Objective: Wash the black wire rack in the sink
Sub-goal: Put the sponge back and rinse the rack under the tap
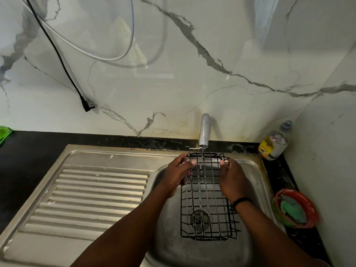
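Sink (107, 191) set in black bench (28, 151). Rack (207, 207) held over basin, far end under tap (203, 132). Left hand (178, 173) and right hand (234, 180) each grip 1 side of rack. Bottle (274, 142) at right.

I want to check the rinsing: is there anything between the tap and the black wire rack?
Nothing visible. Left hand and right hand grip the black wire rack by its sides, directly under the tap, over the sink.
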